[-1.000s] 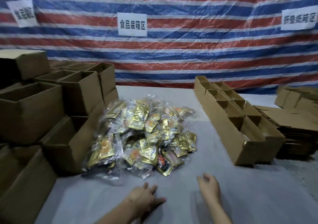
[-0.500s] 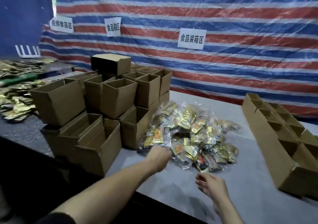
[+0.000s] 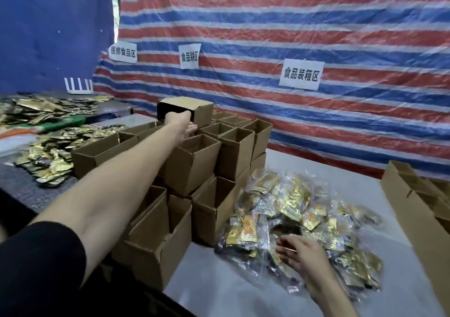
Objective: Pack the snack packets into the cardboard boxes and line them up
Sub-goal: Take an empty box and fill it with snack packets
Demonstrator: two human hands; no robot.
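At least a dozen cardboard boxes [image 3: 192, 163] stand stacked in tiers at the left of the white table [image 3: 243, 292]. Most have their mouths upward, and the insides that show are bare cardboard. One more, the top box [image 3: 203, 114], lies on its side on the stack, its opening too dark to see into. The person's left hand [image 3: 180, 123] grips this box at the edge of that opening, fingers curled over the rim.

One heap of snack packets [image 3: 287, 199] lies on the table just right of the stack (far too many to count, gold foil bundled in clear plastic). The right hand [image 3: 303, 252] rests on the near side of the heap, fingers loosely stretched and holding no packet.

A row of open boxes [image 3: 414, 214] runs along the right edge, cut off by the frame. Three paper signs [image 3: 301, 75] hang on the striped tarp [image 3: 292, 24].
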